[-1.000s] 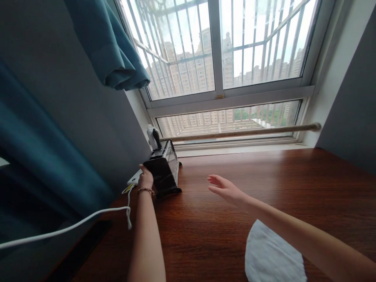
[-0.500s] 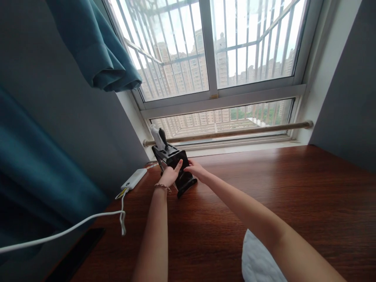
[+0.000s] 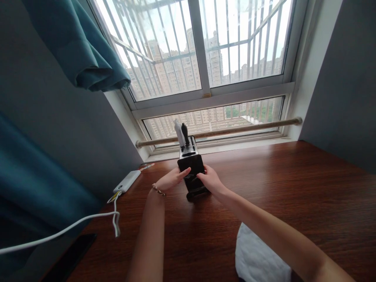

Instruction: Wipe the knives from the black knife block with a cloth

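A black knife block (image 3: 190, 162) stands on the brown wooden table (image 3: 264, 180) close to the window, its front turned towards me. Sticking up from its slotted top are a black-handled knife (image 3: 185, 134) and, beside it, a white-handled or white-wrapped piece (image 3: 179, 132). My left hand (image 3: 173, 178), with a bracelet at the wrist, grips the block's left side, thumb on the front face. On the opposite side my right hand (image 3: 210, 179) holds it too, its thumb also across the front. The fingers behind the block are hidden.
Left of the block lies a white power bank (image 3: 127, 181) with a white cable (image 3: 70, 228) running off left. A white cloth (image 3: 258, 254) is at the near edge under my right forearm. Behind the table, a rail (image 3: 246, 128) crosses the window; a blue curtain (image 3: 88, 55) hangs at left.
The knife block has shifted to the right and turned so its front squarely faces me. Both hands moved along with it, keeping their hold on its sides.
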A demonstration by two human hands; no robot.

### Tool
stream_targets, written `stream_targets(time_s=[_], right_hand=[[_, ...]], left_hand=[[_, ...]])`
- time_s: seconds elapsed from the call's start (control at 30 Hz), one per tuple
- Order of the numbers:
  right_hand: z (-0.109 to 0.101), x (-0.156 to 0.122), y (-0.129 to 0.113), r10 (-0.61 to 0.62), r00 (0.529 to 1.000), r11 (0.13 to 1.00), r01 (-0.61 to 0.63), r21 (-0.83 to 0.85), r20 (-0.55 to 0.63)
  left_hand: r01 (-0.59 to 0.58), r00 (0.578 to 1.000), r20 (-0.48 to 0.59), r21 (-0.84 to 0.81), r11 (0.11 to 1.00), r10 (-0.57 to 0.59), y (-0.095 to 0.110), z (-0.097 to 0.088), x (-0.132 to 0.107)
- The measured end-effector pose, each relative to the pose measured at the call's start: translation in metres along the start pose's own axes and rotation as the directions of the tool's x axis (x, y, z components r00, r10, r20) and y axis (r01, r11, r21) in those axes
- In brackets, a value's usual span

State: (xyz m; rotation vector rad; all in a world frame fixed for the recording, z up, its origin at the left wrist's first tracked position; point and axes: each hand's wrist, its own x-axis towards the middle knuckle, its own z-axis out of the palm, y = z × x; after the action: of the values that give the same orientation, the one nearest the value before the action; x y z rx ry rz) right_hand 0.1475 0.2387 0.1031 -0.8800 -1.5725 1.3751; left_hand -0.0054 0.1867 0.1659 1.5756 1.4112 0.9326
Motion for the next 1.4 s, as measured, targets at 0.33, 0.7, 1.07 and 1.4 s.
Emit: stream_targets(time_s=[0.33, 0.7, 1.07, 1.4], right_hand=[[-0.079, -0.044, -0.022, 0.015, 0.991, 1.000, -0.015, -0.001, -0.133], [-0.124, -0.053, -0.022, -0.092, 0.993, 0.974, 0.075, -0.214, -0.073], [-0.049, -0.209, 0.079, 0.020, 0.985, 0.538, -0.154, -0.829, -0.170], [-0.048, -0.206, 0.107, -0.664, 0.677, 0.349, -0.096, -0.932, -0.318]], left_hand=[[-0.196, 0.978, 0.023, -0.250, 0.948, 0.208, 0.008, 0.081, 0.028], [-0.254, 0.966, -0.139, -0.337, 0.907, 0.219, -0.005, 0.126, 0.038], [-0.110, 0.991, -0.109, -0.315, 0.943, 0.079, -0.004, 0.117, 0.035], [-0.005, 0.981, -0.193, -0.189, 0.982, -0.032, 0.021, 0.083, 0.013]])
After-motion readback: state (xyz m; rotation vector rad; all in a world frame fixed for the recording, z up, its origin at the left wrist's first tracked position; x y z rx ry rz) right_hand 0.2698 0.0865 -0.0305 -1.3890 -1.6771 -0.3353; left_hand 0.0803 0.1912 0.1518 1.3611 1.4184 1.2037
